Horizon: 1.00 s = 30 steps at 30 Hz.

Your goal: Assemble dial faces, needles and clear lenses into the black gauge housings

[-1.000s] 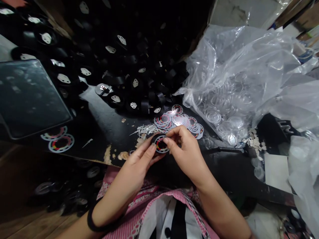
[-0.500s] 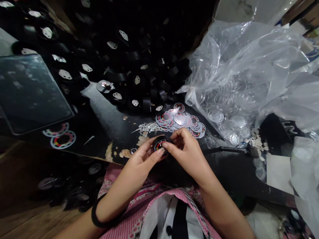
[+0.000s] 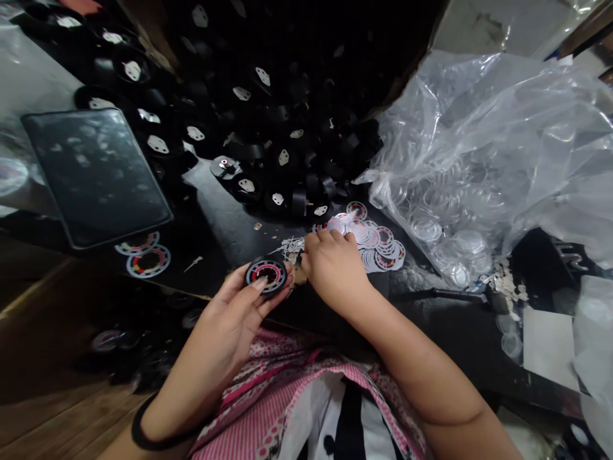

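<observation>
My left hand (image 3: 239, 306) grips a round black gauge (image 3: 269, 273) with a printed dial in red, white and yellow, its face tilted up and my thumb lying on it. To the right, my right hand (image 3: 332, 263) reaches down, back of the hand up and fingers curled. Its fingertips are hidden, so what they pinch, if anything, does not show. Just left of those fingers lies a heap of small white pointers (image 3: 291, 246). Beyond and right of that hand, loose printed dial discs (image 3: 383, 239) overlap in a pile.
Many black gauge housings (image 3: 282, 160) with pale metal plates are heaped at the back. A clear plastic bag (image 3: 460, 185) of transparent round covers stands at the right. A dark flat tray (image 3: 98, 179) leans at the left, near two dial discs (image 3: 148, 260) and a lone pointer (image 3: 193, 263).
Both hands were together on the gauge. My left hand has carried it left, while my right hand has let go and moved forward to the pointers. The view has also shifted slightly.
</observation>
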Available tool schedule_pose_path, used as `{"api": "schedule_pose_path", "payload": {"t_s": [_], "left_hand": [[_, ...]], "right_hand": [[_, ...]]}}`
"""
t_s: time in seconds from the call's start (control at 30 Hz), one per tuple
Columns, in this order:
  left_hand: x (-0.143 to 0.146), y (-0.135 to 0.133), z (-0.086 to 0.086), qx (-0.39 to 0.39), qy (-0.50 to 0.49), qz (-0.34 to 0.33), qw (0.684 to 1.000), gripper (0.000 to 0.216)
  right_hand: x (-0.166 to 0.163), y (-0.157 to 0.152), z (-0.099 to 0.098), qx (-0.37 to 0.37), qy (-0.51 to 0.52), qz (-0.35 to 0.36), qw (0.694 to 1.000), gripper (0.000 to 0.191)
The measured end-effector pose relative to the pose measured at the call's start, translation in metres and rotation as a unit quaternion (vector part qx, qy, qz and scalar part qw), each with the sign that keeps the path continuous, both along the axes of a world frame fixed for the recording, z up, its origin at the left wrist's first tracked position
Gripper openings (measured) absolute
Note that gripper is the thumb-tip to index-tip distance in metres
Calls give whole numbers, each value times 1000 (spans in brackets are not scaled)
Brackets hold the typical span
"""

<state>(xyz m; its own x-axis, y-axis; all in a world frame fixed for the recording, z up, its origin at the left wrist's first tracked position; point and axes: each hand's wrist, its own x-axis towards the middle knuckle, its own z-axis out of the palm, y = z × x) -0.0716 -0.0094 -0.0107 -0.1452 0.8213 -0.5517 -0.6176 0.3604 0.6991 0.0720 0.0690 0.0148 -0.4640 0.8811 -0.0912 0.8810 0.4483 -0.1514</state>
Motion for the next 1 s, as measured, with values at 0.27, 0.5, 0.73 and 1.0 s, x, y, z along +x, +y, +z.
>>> {"api": "schedule_pose_path", "payload": {"t_s": [0.27,0.5,0.73,1.0], "left_hand": [[12,14,15,-42,-152,-1,988,8],[28,18,16,8,-115,-7,993,17],[35,12,21,82,-77,-7,994,16],[50,22,20,24,19,-56,998,25]], "right_hand": [[9,0,5,-84,150,-49,984,11],[29,-23,9,-35,184,-39,982,12],[46,-36,11,6,210,-70,975,14],[46,-44,24,-27,338,-108,934,13]]}}
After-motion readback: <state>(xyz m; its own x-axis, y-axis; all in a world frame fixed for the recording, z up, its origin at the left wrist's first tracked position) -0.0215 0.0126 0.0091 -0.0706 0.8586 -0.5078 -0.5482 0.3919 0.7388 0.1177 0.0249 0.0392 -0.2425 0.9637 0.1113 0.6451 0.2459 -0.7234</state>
